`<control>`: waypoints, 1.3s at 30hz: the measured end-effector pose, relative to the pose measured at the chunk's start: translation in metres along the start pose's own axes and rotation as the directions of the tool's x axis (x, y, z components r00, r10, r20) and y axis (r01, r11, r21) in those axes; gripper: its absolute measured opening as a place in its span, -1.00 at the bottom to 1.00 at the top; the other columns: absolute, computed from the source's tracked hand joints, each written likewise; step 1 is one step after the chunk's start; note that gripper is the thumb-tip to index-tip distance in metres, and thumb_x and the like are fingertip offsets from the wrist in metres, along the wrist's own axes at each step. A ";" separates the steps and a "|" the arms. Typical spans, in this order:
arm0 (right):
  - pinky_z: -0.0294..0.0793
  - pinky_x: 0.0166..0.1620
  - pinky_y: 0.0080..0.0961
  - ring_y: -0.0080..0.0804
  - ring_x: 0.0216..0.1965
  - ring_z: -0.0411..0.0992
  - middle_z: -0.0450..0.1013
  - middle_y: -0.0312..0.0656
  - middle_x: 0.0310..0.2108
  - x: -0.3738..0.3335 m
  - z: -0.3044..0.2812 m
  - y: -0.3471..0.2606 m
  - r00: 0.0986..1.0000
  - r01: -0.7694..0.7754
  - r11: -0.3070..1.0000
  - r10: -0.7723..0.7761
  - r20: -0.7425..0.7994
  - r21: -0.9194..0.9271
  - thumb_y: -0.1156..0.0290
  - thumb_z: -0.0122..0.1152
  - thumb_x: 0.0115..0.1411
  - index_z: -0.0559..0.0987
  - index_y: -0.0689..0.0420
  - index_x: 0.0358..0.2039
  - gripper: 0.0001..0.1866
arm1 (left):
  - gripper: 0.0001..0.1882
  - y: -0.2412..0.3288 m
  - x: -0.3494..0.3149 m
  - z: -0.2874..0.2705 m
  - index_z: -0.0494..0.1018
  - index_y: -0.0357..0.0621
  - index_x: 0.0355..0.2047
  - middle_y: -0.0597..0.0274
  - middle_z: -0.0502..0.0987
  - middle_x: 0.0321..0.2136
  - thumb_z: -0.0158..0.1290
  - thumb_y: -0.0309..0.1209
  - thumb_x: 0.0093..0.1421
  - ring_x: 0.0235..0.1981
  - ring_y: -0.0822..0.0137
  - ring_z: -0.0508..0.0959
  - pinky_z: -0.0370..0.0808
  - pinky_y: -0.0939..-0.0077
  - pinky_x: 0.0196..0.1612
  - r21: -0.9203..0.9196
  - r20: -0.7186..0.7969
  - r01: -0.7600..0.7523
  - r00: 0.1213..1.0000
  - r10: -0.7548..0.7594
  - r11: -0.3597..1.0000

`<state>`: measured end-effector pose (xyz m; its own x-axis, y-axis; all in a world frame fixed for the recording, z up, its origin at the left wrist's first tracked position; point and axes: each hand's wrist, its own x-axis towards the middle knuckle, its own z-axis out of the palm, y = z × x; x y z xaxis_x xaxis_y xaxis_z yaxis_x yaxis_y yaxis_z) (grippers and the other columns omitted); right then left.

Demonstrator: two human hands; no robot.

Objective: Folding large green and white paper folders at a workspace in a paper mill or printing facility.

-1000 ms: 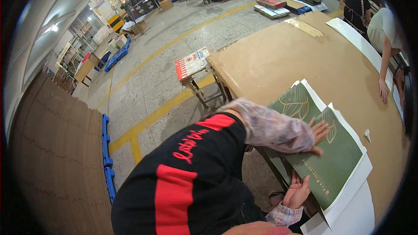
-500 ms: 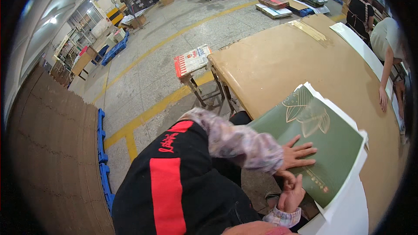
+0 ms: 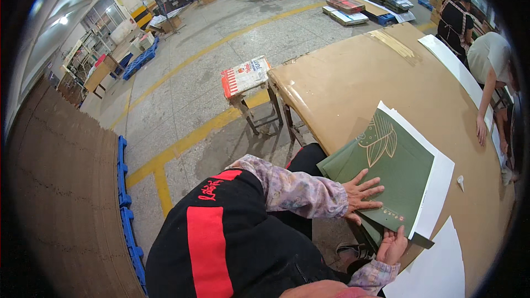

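Note:
Green printed sheets (image 3: pixel 406 174) with gold leaf-like line drawings lie in a skewed stack over the near table corner. My left hand (image 3: pixel 361 196) rests flat on the upper sheet near its left edge, fingers spread. At the near edge, my right hand (image 3: pixel 392 245) has its fingers closed around the sheet's border; part of the grip is hidden. A white sheet (image 3: pixel 441 174) shows from beneath the green stack on its right. Another white sheet (image 3: pixel 439 265) lies by my right forearm.
The brown-covered table (image 3: pixel 342 85) stretches away to the right. A small white piece (image 3: pixel 460 182) lies on it. Across it, a person's hand (image 3: pixel 481 131) rests near long white sheets (image 3: pixel 452 60). A stool (image 3: pixel 245 77) stands left; stacked brown board (image 3: pixel 72 187) is far left.
My right hand has moved right and forward, from beside my left hand to the sheet's near edge. The green sheets have shifted and fanned apart, and the white sheets beneath have separated.

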<state>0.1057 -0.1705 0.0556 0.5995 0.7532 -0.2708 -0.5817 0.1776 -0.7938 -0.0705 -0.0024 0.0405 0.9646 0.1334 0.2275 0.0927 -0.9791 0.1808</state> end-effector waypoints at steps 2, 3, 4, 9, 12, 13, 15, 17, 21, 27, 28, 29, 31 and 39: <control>0.36 0.05 -0.28 -0.21 -0.02 0.36 0.33 0.02 -0.01 -0.004 0.012 0.006 1.000 0.020 1.000 -0.019 -0.015 0.018 0.38 -0.13 0.29 0.28 0.37 0.03 -0.62 | -0.05 0.011 0.003 -0.002 -0.03 0.08 0.26 0.02 -0.17 0.29 -0.23 0.36 -0.02 0.31 -0.06 -0.24 -0.42 -0.36 0.16 -0.003 0.022 -0.007 1.000 0.007 1.000; 0.35 0.05 -0.29 -0.21 0.00 0.35 0.32 0.02 0.00 -0.010 0.026 0.012 1.000 0.025 1.000 -0.025 0.005 0.014 0.38 -0.14 0.29 0.28 0.36 0.03 -0.63 | -0.03 0.022 0.007 0.002 -0.04 0.05 0.26 0.06 -0.16 0.29 -0.17 0.35 -0.05 0.31 -0.05 -0.22 -0.39 -0.37 0.16 -0.075 0.050 -0.005 0.999 0.008 0.997; 0.34 0.06 -0.33 -0.23 0.02 0.33 0.30 0.00 0.02 -0.016 0.044 0.018 0.999 -0.039 0.999 0.039 -0.006 -0.004 0.39 -0.15 0.30 0.25 0.35 0.07 -0.61 | -0.01 0.029 0.011 0.005 -0.04 0.03 0.26 0.10 -0.15 0.29 -0.12 0.34 -0.07 0.31 -0.03 -0.21 -0.36 -0.38 0.16 -0.151 0.083 -0.007 0.996 0.019 0.988; 0.28 0.11 -0.28 -0.24 0.05 0.30 0.30 -0.03 0.00 0.002 0.041 0.045 0.995 -0.089 0.974 0.077 0.064 0.209 0.49 -0.15 0.27 0.33 0.33 0.00 -0.69 | 0.00 0.009 0.014 -0.014 0.01 0.20 0.24 0.15 -0.11 0.29 0.13 0.20 -0.19 0.30 -0.02 -0.13 -0.27 -0.40 0.13 -0.156 0.201 0.024 0.980 0.008 0.987; 0.26 0.15 -0.25 -0.15 0.11 0.25 0.24 0.09 0.07 -0.005 0.052 0.005 0.994 0.006 0.993 0.006 -0.105 0.117 0.40 -0.18 0.30 0.21 0.40 0.07 -0.60 | -0.09 -0.013 0.000 -0.011 0.09 0.23 0.20 0.13 -0.02 0.25 0.04 0.27 -0.14 0.27 0.01 -0.06 -0.25 -0.42 0.11 -0.023 0.081 -0.011 0.997 0.013 1.000; 0.28 0.15 -0.27 -0.12 0.14 0.22 0.19 0.16 0.11 -0.007 0.046 -0.002 0.991 0.053 0.995 -0.042 -0.130 0.085 0.40 -0.18 0.30 0.18 0.42 0.08 -0.58 | -0.11 -0.017 0.000 -0.011 0.15 0.19 0.18 0.12 0.01 0.24 0.02 0.29 -0.13 0.27 0.01 -0.05 -0.25 -0.42 0.11 -0.017 0.061 -0.006 0.998 0.008 1.000; 0.30 0.15 -0.30 -0.12 0.11 0.24 0.20 0.15 0.09 -0.018 0.033 -0.016 0.962 0.149 0.988 -0.139 -0.234 0.028 0.43 -0.17 0.29 0.17 0.44 0.08 -0.58 | -0.14 -0.013 0.014 -0.019 0.25 0.02 0.10 0.09 0.08 0.20 0.02 0.27 -0.12 0.26 0.01 -0.03 -0.20 -0.32 0.16 -0.074 0.085 -0.007 0.996 0.013 0.997; 0.30 0.15 -0.31 -0.12 0.10 0.25 0.21 0.15 0.08 -0.032 0.014 -0.019 0.938 0.169 0.985 -0.168 -0.302 -0.021 0.44 -0.16 0.29 0.16 0.46 0.07 -0.58 | -0.15 0.001 0.029 -0.015 0.30 -0.11 0.04 0.04 0.18 0.10 0.04 0.25 -0.11 0.20 0.04 0.08 -0.07 -0.19 0.18 -0.112 0.032 -0.060 0.997 0.064 0.992; 0.32 0.14 -0.34 -0.14 0.06 0.28 0.22 0.14 0.04 -0.040 -0.016 -0.025 0.958 0.118 0.993 -0.117 -0.261 -0.010 0.46 -0.14 0.28 0.17 0.48 0.06 -0.58 | -0.13 0.029 0.050 -0.019 0.22 -0.01 0.11 0.06 0.26 -0.11 0.03 0.28 -0.10 0.01 0.08 0.22 0.07 -0.11 0.09 -0.068 0.135 -0.093 0.986 0.102 0.993; 0.37 0.10 -0.41 -0.22 0.01 0.33 0.26 0.10 0.00 -0.022 -0.012 -0.023 0.982 0.075 0.997 -0.075 -0.172 -0.007 0.48 -0.08 0.25 0.18 0.49 0.07 -0.56 | -0.09 0.040 0.055 -0.019 0.05 0.36 0.21 0.13 0.21 -0.06 0.03 0.31 -0.14 0.05 0.12 0.16 0.04 -0.28 0.06 0.047 0.279 -0.033 0.960 0.018 0.998; 0.37 0.10 -0.41 -0.22 0.01 0.33 0.26 0.10 0.00 -0.020 -0.011 -0.023 0.983 0.070 0.998 -0.071 -0.169 -0.012 0.48 -0.08 0.25 0.18 0.49 0.07 -0.56 | -0.08 0.040 0.055 -0.018 0.05 0.34 0.21 0.12 0.21 -0.05 0.04 0.30 -0.15 0.06 0.11 0.15 0.03 -0.29 0.07 0.053 0.277 -0.024 0.961 0.009 0.998; 0.39 0.06 -0.46 -0.25 -0.02 0.34 0.27 0.07 0.00 -0.019 -0.010 -0.021 0.977 0.082 0.996 -0.087 -0.192 -0.036 0.51 -0.05 0.24 0.19 0.48 0.07 -0.56 | -0.07 0.040 0.054 -0.015 0.06 0.32 0.21 0.11 0.21 -0.05 0.06 0.29 -0.16 0.07 0.10 0.14 0.03 -0.31 0.07 0.060 0.275 -0.016 0.961 -0.001 0.998; 0.40 0.03 -0.50 -0.29 -0.04 0.36 0.28 0.04 -0.01 -0.014 -0.005 -0.018 0.972 0.089 0.994 -0.101 -0.211 -0.065 0.53 -0.02 0.22 0.21 0.46 0.07 -0.56 | -0.07 0.040 0.053 -0.009 0.06 0.32 0.21 0.11 0.21 -0.05 0.07 0.28 -0.16 0.07 0.08 0.14 0.01 -0.31 0.08 0.068 0.247 -0.011 0.969 -0.006 0.998; 0.26 0.09 -0.45 -0.21 0.03 0.29 0.23 -0.03 0.07 0.022 0.006 -0.002 0.853 0.437 0.258 -0.423 0.305 -0.862 0.61 0.06 0.10 0.25 0.30 0.13 -0.47 | -0.07 0.032 0.046 0.005 0.09 0.27 0.19 0.09 0.21 -0.05 0.12 0.22 -0.18 0.07 0.05 0.15 -0.06 -0.27 0.13 0.028 0.130 0.011 0.991 -0.015 1.000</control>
<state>0.1168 -0.1505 0.0543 0.5894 0.7610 0.2709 0.5852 -0.1712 -0.7926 -0.0224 -0.0281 0.0522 0.9870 0.1266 0.0988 0.1102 -0.9815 0.1567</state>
